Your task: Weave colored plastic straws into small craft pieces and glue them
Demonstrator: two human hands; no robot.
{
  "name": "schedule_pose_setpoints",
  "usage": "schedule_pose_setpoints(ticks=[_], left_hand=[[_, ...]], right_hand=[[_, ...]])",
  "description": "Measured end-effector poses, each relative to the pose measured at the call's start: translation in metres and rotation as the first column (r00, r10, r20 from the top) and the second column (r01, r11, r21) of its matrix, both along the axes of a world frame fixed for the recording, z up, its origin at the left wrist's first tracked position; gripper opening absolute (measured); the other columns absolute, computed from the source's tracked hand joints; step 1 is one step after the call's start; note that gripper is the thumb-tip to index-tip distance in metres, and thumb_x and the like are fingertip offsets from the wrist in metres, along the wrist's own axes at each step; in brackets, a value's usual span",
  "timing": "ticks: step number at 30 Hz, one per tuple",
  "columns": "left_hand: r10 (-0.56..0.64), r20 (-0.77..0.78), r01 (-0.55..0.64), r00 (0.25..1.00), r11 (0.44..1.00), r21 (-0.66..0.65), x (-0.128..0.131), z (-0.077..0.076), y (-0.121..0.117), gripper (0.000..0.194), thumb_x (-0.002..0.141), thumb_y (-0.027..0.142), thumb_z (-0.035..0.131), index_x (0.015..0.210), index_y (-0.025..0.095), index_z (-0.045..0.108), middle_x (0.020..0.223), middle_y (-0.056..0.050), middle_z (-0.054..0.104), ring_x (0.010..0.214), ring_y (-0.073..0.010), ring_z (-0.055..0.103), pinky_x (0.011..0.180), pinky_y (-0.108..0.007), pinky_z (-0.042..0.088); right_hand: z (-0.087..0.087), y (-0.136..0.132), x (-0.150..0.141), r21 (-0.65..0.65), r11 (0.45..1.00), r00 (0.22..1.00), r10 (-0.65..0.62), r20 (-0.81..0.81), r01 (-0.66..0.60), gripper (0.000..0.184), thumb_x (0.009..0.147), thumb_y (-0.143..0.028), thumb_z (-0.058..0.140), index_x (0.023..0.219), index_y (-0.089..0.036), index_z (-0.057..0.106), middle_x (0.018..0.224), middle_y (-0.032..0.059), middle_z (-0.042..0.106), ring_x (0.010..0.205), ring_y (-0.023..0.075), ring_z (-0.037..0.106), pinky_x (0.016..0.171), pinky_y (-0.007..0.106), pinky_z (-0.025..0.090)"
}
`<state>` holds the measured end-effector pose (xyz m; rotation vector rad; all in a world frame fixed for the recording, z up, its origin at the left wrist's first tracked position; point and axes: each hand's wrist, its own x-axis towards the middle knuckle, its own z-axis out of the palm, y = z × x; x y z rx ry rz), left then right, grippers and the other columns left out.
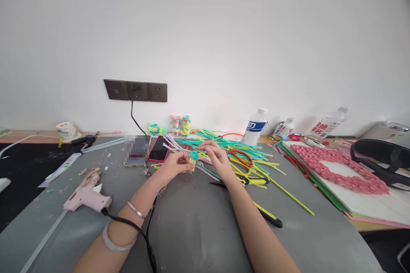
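Observation:
My left hand [175, 165] pinches a small teal-and-yellow pipe-cleaner figure [193, 158] between thumb and fingers, just above the grey mat. Close by on its right is my right hand [216, 158], fingers stretched out and slightly bent over the figure's side; whether a fingertip touches it I cannot tell. Behind and to the right of my hands lies a loose pile of pipe cleaners [256, 153] in teal, yellow and lilac. Scissors with yellow-and-black handles [256, 181] lie beside my right wrist.
A pink glue gun [88, 196] lies left, its black cord running under my left forearm. Two phones, one a pink-edged phone [158, 149], lie behind my left hand. Finished pipe-cleaner figures [185, 125] stand by the wall. A blue-labelled bottle [255, 128] stands back right, near a pink braided piece [339, 168].

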<state>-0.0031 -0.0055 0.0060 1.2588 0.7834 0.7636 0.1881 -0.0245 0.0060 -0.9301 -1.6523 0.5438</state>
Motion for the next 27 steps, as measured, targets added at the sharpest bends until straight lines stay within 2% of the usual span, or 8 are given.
schedule_pose_setpoints(ticks=[4, 13, 19, 27], left_hand=[[0.006, 0.007, -0.006, 1.0, 1.0, 0.013, 0.0004, -0.0013, 0.001, 0.041, 0.059, 0.035, 0.084, 0.069, 0.017, 0.048, 0.068, 0.0, 0.063, 0.062, -0.0122, 0.06, 0.064, -0.026, 0.047], [0.015, 0.005, -0.015, 1.0, 1.0, 0.023, 0.0009, -0.0059, 0.0039, 0.038, 0.061, 0.034, 0.082, 0.07, 0.017, 0.049, 0.069, 0.0, 0.063, 0.066, -0.0127, 0.06, 0.066, -0.025, 0.047], [0.057, 0.059, -0.061, 0.997, 0.995, 0.077, 0.0013, -0.0041, 0.0048, 0.04, 0.059, 0.036, 0.083, 0.067, 0.016, 0.05, 0.07, 0.002, 0.055, 0.065, -0.0105, 0.056, 0.065, -0.024, 0.048], [0.076, 0.086, -0.081, 0.993, 0.995, 0.06, 0.0025, 0.0013, 0.0012, 0.041, 0.054, 0.035, 0.085, 0.065, 0.016, 0.05, 0.067, 0.004, 0.053, 0.064, -0.0101, 0.055, 0.066, -0.023, 0.048]], right_hand=[[-0.0005, 0.0, -0.0031, -0.014, 1.0, 0.997, 0.011, 0.074, -0.01, 0.04, 0.096, -0.048, 0.043, 0.098, -0.026, 0.076, 0.098, 0.009, 0.062, 0.097, 0.0244, 0.059, 0.09, 0.04, 0.046], [-0.0027, 0.0011, -0.0044, -0.006, 0.999, 0.998, 0.034, 0.059, -0.034, 0.037, 0.096, -0.044, 0.045, 0.099, -0.026, 0.076, 0.097, 0.0087, 0.061, 0.096, 0.0234, 0.059, 0.089, 0.038, 0.044], [-0.0007, -0.0014, -0.0048, 0.01, 1.0, 0.997, 0.012, 0.079, -0.013, 0.039, 0.097, -0.047, 0.041, 0.119, -0.028, 0.067, 0.108, 0.0089, 0.062, 0.104, 0.0245, 0.056, 0.094, 0.041, 0.043], [-0.0012, -0.0005, -0.0053, -0.023, 0.998, 0.991, 0.059, 0.12, -0.057, 0.041, 0.097, -0.048, 0.038, 0.113, -0.028, 0.07, 0.105, 0.0094, 0.06, 0.104, 0.0255, 0.055, 0.094, 0.043, 0.044]])
